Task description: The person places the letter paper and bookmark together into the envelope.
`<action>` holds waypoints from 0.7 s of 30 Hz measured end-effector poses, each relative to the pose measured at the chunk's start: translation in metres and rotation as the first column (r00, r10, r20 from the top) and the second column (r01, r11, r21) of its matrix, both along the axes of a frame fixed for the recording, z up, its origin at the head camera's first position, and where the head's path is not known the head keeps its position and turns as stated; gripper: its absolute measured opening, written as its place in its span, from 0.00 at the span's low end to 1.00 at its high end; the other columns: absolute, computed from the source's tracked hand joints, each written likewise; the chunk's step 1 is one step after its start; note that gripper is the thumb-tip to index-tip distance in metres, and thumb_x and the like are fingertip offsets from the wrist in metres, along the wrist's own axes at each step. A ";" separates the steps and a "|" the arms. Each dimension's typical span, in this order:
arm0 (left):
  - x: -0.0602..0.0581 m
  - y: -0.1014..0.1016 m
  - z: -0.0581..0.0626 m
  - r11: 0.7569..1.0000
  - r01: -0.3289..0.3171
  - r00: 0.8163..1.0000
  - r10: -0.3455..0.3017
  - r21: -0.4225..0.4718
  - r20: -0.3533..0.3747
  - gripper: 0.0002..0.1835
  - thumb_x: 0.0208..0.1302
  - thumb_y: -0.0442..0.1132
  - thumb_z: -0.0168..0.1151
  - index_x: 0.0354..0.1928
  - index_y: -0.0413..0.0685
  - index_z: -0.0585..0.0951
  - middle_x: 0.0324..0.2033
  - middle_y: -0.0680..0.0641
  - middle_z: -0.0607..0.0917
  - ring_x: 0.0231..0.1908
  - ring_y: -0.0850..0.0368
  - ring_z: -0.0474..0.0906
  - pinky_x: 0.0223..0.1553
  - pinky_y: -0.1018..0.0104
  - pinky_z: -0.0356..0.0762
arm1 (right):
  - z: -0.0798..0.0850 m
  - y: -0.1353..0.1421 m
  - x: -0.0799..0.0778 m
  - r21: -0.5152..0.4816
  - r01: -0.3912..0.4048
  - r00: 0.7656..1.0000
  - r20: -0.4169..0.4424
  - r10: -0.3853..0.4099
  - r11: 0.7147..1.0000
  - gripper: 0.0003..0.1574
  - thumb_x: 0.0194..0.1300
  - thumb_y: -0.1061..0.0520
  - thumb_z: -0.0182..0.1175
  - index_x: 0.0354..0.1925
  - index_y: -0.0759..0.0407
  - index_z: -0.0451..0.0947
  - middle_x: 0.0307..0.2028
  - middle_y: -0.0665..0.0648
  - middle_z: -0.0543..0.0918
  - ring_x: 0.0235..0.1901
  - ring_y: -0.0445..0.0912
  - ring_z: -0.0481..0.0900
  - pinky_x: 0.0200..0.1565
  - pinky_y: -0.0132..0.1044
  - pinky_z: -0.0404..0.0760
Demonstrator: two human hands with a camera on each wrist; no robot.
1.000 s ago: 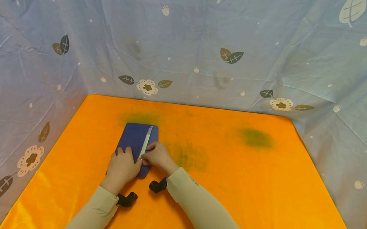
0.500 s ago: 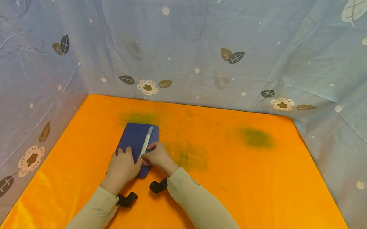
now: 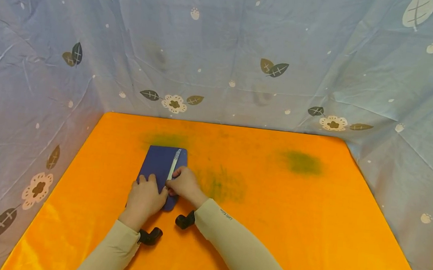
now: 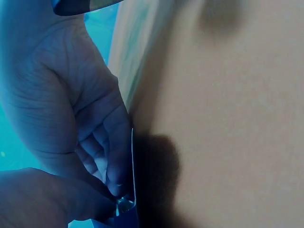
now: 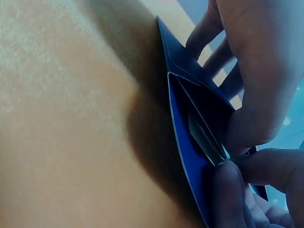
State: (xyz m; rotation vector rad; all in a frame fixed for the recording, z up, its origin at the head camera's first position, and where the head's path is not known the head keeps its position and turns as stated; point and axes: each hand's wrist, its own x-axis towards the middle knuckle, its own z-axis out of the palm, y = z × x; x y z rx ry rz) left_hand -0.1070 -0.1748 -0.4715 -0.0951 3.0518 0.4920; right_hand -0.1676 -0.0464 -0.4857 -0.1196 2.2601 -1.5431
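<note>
A flat, dark blue folder-like item lies on the left part of the table. A narrow white strip with small dark marks at its top runs down near its right edge. My left hand rests spread on the lower cover, its thumb beside my right fingertips. My right hand pinches at the strip's lower end with thumb and forefinger. From the right wrist view, the blue item gapes at its lower end, with a pale inner edge inside. The pinching fingertips hide what lies between them.
An orange cloth with greenish smudges covers the table. Bluish-grey curtains with leaf and flower prints stand behind and at both sides. Black wrist camera mounts stick out from both sleeves, close together.
My right hand has shifted very slightly, and its fingers now cover more of the white strip's lower end. The left hand and the blue item stay in place.
</note>
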 end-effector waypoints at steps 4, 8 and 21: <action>0.000 0.000 0.000 1.000 0.009 1.000 -0.009 -0.010 -0.013 0.36 0.67 0.50 0.54 0.60 0.19 0.66 0.55 0.15 0.65 0.55 0.18 0.63 0.55 0.33 0.64 | -0.001 -0.002 -0.001 0.021 0.005 1.000 -0.022 -0.004 1.000 0.15 0.59 0.64 0.66 0.40 0.63 0.70 0.22 0.58 0.80 0.18 0.48 0.81 0.24 0.37 0.81; 0.000 0.000 -0.001 1.000 0.012 1.000 -0.012 -0.010 -0.018 0.36 0.67 0.50 0.54 0.59 0.19 0.66 0.54 0.15 0.65 0.54 0.18 0.63 0.53 0.33 0.65 | -0.002 -0.003 -0.002 0.028 0.008 0.999 -0.031 -0.007 1.000 0.16 0.58 0.64 0.65 0.42 0.64 0.69 0.20 0.59 0.80 0.18 0.49 0.80 0.24 0.38 0.80; -0.001 -0.001 -0.003 1.000 0.010 1.000 -0.010 -0.018 -0.019 0.36 0.65 0.49 0.57 0.59 0.19 0.66 0.54 0.15 0.66 0.54 0.18 0.64 0.54 0.33 0.65 | -0.002 -0.003 -0.001 -0.098 0.072 0.997 0.012 -0.071 0.993 0.10 0.65 0.66 0.59 0.43 0.66 0.70 0.24 0.59 0.80 0.18 0.48 0.80 0.25 0.36 0.82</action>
